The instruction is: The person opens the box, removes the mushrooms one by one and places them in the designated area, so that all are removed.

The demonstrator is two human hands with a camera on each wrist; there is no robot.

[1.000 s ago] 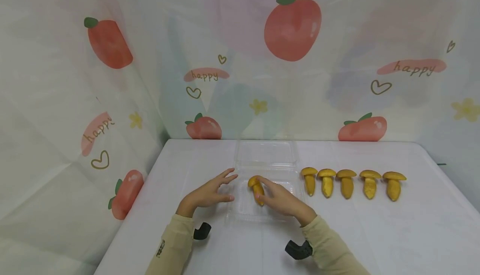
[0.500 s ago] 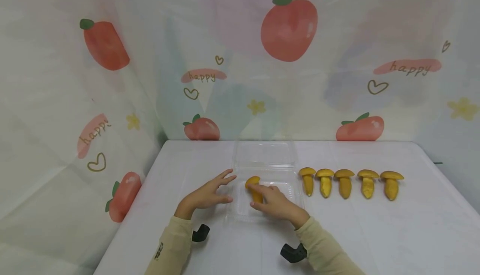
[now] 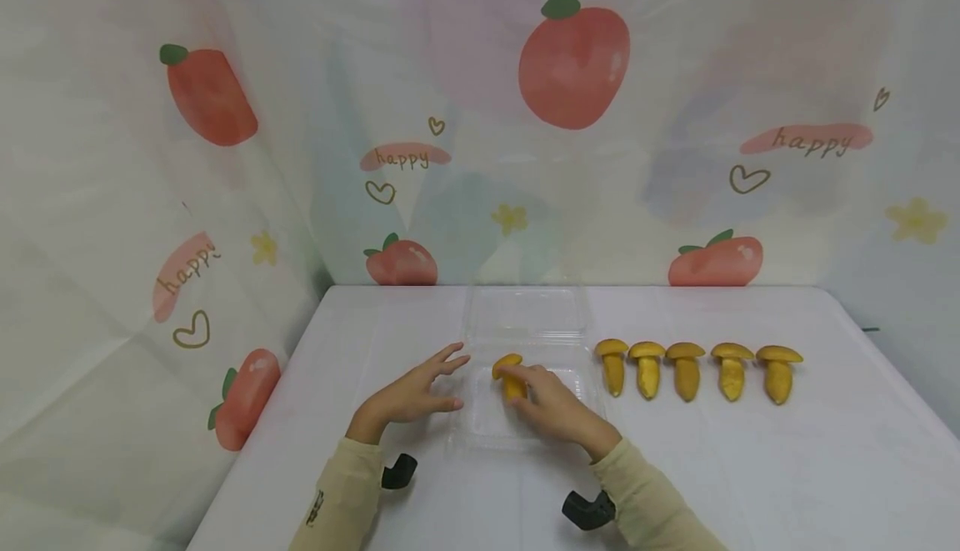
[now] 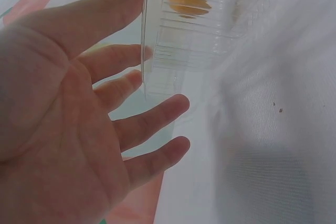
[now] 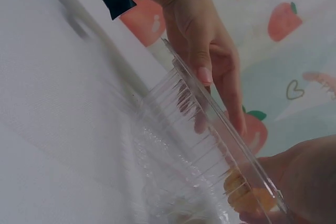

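Observation:
A clear plastic box (image 3: 491,426) lies with its lid folded back on the white table. Inside it is a yellow-brown mushroom (image 3: 513,387), its cap toward the far side. My right hand (image 3: 558,408) pinches this mushroom between thumb and fingers, hiding part of the stem. At the box's left side, my left hand (image 3: 408,394) has its fingers spread and holds nothing. In the left wrist view, that hand's thumb and some fingertips are at the box rim (image 4: 144,40). The right wrist view shows the mushroom (image 5: 239,195) through the ribbed box wall.
Several similar mushrooms (image 3: 686,372) lie in a row right of the box, caps away from me. The clear lid (image 3: 528,313) lies flat toward the table's back edge. A printed fabric wall (image 3: 450,117) stands behind the table (image 3: 675,468).
My right hand has moved slightly left over the mushroom, and now covers more of its stem. The left hand stays at the box's side. The whole view has shifted a little.

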